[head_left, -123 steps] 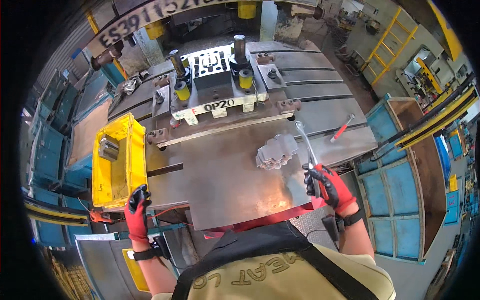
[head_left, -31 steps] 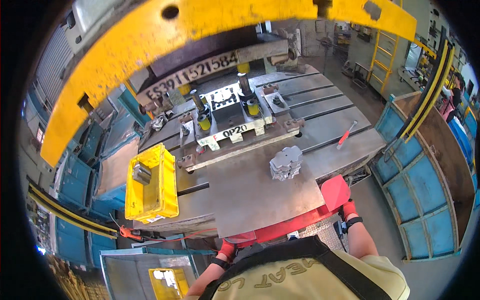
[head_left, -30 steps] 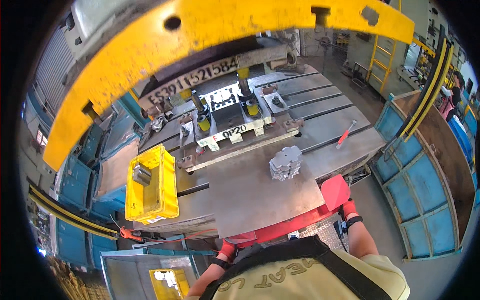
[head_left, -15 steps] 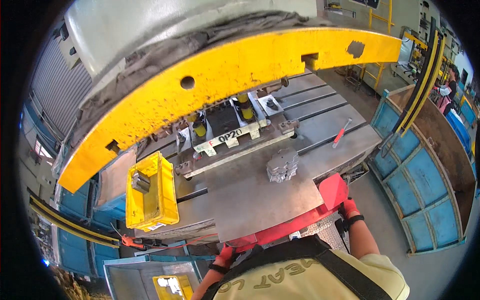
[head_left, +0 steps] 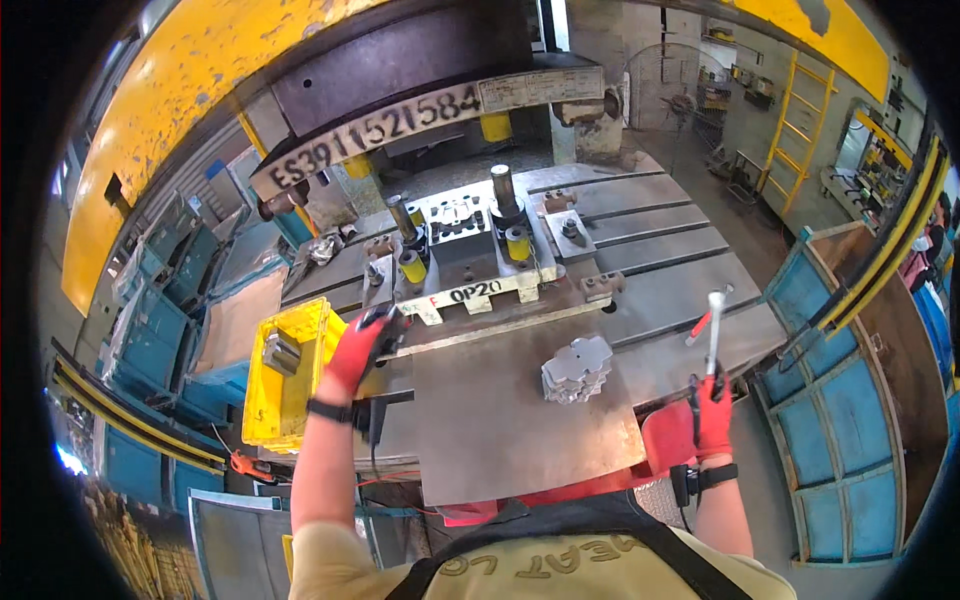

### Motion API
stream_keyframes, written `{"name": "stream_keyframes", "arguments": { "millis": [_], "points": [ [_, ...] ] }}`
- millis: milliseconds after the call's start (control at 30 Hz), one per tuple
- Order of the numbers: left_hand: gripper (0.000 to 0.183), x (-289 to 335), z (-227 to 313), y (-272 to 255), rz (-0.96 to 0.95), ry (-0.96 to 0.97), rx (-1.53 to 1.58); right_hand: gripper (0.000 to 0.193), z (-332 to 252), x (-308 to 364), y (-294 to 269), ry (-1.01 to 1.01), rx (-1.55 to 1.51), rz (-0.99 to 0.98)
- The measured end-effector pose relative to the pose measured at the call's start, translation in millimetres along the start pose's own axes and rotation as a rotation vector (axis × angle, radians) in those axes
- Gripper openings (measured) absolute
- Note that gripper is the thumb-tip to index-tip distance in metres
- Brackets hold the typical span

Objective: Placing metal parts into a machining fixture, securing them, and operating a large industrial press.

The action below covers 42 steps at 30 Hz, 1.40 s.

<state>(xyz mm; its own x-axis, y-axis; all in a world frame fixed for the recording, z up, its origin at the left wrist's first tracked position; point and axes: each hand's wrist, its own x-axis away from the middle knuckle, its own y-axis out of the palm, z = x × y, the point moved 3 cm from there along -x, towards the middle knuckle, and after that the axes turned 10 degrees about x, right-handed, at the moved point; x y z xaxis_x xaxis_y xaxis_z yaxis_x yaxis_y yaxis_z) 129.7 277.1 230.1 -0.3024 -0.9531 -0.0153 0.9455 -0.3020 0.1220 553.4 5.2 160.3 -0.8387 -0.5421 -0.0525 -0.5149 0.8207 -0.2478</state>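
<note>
My left hand [head_left: 358,352], in a red and black glove, reaches over the front left corner of the lower die [head_left: 470,297]; its blurred fingers look stretched out, with nothing visible in them. Metal plate parts lie on the die's top between guide posts. My right hand [head_left: 712,412], gloved too, is closed around a pale grey rod with a rounded end [head_left: 715,318], pointing up and away. Just behind the rod a red-handled tool [head_left: 697,328] lies on the press bed. A stack of flat, irregular metal plates [head_left: 577,371] rests on the metal sheet [head_left: 510,430] between my hands.
Above the lower die hangs the upper die [head_left: 390,135]. A yellow bin [head_left: 262,395] with metal parts stands left of my left hand. Blue-framed containers [head_left: 865,400] flank the right side. A red panel [head_left: 668,440] sits at the bed's front edge, beside my right hand.
The view has tilted up, showing the upper die. My left hand has risen from the front edge to the die's corner. My right hand has come up from the red panel, now holding the rod.
</note>
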Motion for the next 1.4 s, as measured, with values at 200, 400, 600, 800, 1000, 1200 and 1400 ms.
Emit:
{"name": "stream_keyframes", "arguments": {
  "millis": [200,400,600,800,1000,1200,1400],
  "points": [
    [0.03,-147,27,49,0.225,0.269,-0.659,0.041,-25,-2,51,-0.106,-0.029,-0.407],
    [0.038,-233,17,73,0.424,0.066,-1.081,0.041,-36,-15,57,-0.067,0.039,-0.494],
    [0.016,-259,23,81,0.352,0.046,-1.051,0.039,-37,-34,59,0.049,-0.015,-0.479],
    [0.01,-221,39,73,0.268,0.26,-0.056,0.04,-36,-38,66,0.083,-0.067,-0.511],
    [0.009,-110,-7,65,0.118,0.096,-0.017,0.039,-33,-20,65,0.06,-0.08,-0.541],
    [0.016,17,-106,54,0.222,-0.319,0.06,0.034,-28,15,61,0.151,-0.189,-0.503],
    [0.027,70,-129,62,0.219,-0.164,-0.438,0.028,-35,49,58,-0.045,0.059,-0.51]
  ]
}}
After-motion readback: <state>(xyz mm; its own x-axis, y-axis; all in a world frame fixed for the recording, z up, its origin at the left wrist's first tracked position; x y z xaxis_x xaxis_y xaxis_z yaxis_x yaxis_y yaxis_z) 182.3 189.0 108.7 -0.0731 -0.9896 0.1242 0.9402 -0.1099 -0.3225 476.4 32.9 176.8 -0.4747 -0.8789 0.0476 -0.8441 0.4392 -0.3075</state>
